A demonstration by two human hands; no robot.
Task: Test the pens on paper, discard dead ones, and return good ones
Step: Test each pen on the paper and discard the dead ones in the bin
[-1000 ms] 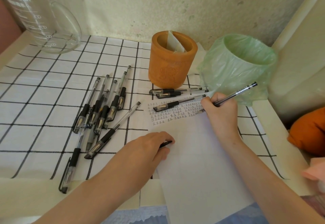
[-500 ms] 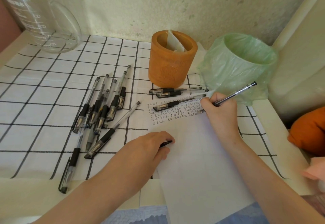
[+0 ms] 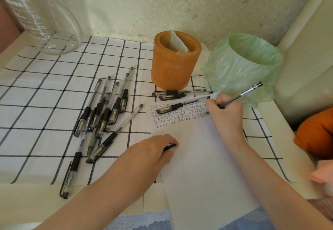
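Two hands are on the paper (image 3: 207, 157), and neither has shifted over the last second. The pen is at the same slant and the rows of marks look no longer, so I judge this pen is mid-test and not yet sorted.

Nearest me, the left hand (image 3: 153, 150) rests on the sheet's left edge and pins it to the bench. Its fingers are curled round a short black piece (image 3: 170, 146), probably a pen cap, though only the end shows.

Further up, the right hand (image 3: 225, 114) is closed in a writing grip on the pen (image 3: 241, 94). The tip is down at the right end of the small marks and the back end points up toward the bin. I can't see whether fresh ink is coming out.

To the left a loose pile of pens (image 3: 104, 114) lies on the checked cloth (image 3: 45, 103). One more pen lies across the top of the sheet (image 3: 180, 105), and two more (image 3: 180, 93) lie just beyond it.

Beyond those stand the orange pen pot (image 3: 173, 67) and, to its right, the green-lined bin (image 3: 248, 71), both within easy reach.
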